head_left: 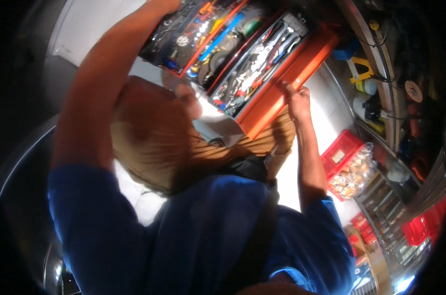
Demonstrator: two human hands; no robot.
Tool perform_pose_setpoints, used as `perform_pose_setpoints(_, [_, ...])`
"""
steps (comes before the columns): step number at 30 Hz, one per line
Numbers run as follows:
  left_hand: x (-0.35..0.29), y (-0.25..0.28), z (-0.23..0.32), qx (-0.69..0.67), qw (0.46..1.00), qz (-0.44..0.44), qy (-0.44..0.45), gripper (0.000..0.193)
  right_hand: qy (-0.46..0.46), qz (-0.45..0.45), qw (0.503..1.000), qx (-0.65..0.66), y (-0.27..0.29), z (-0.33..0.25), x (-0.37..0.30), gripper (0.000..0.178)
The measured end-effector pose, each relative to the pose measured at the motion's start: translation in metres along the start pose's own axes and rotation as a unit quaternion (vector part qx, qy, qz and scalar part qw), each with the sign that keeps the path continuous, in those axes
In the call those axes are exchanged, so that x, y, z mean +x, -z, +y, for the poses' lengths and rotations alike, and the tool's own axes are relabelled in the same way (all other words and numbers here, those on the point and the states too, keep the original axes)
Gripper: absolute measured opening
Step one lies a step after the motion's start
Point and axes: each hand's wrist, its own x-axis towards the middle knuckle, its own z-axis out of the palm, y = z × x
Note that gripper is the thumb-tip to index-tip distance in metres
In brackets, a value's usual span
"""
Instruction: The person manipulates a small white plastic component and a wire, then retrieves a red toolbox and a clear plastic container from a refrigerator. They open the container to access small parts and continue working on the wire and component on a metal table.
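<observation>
An orange-red metal toolbox (282,83) lies spread in front of my legs, with trays full of tools. My right hand (297,101) is closed on the outer edge of its orange side panel, thumb on top. Reaching to the far left, my left hand (165,6) is at the end of the toolbox; the top of the picture cuts off its fingers. Silvery wrenches and pliers (260,64) fill the right tray. A long blue tool (222,37) and round discs sit in the middle. The left tray (171,42) holds dark small tools.
To the right, a red bin (341,153) stands by a clear bag of small pieces (355,172). Shelving (380,73) with cables and a yellow tool (361,69) runs along the right. More red bins (422,228) stand lower right. A dark rounded object (26,187) is at left.
</observation>
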Motion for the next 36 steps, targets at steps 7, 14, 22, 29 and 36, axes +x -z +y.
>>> perform_pose_setpoints(7, [-0.001,0.019,0.008,0.058,0.996,-0.057,-0.024,0.028,-0.004,0.025,0.998,-0.064,0.074,0.003,-0.009,0.013])
perform_pose_setpoints(14, [0.0,0.004,-0.004,0.061,0.997,-0.043,-0.011,0.023,0.0,0.108,0.994,-0.003,0.078,0.018,-0.019,0.012])
perform_pose_setpoints(22, [-0.01,0.018,0.008,0.048,0.998,-0.017,-0.03,0.019,-0.046,0.142,0.986,0.074,0.101,0.049,-0.03,0.01])
perform_pose_setpoints(29, [-0.027,0.045,0.027,0.034,0.999,0.013,-0.014,0.017,-0.033,0.114,0.989,0.086,0.103,0.05,-0.033,0.012])
perform_pose_setpoints(36, [-0.002,0.016,-0.001,0.101,0.994,0.029,-0.044,0.016,-0.068,0.088,0.993,0.047,0.115,0.062,-0.026,0.02])
